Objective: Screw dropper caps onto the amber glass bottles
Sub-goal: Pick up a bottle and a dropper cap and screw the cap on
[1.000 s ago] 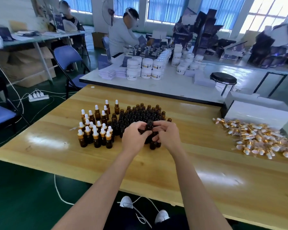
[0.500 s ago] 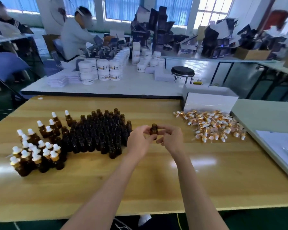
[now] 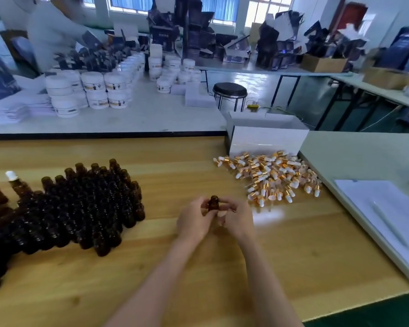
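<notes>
An uncapped amber glass bottle (image 3: 214, 203) stands upright between both hands above the wooden table (image 3: 293, 244). My left hand (image 3: 194, 220) grips it from the left, and my right hand (image 3: 236, 218) holds it from the right with fingers curled round it. A dense cluster of uncapped amber bottles (image 3: 80, 204) stands on the table to the left. A few capped bottles (image 3: 14, 182) with white dropper bulbs stand at the far left edge. A loose pile of gold-and-white dropper caps (image 3: 272, 175) lies to the upper right of my hands.
A white cardboard box (image 3: 267, 138) sits behind the cap pile. A pale side table with white sheets (image 3: 387, 213) adjoins on the right. Behind lies a white table with white jars (image 3: 92, 90), a black stool (image 3: 230, 90), and a person in white at the back left.
Both hands lifted one bottle out of the cluster and carried it rightward, toward the cap pile. The camera view swung right, so the bottle cluster now lies at the left.
</notes>
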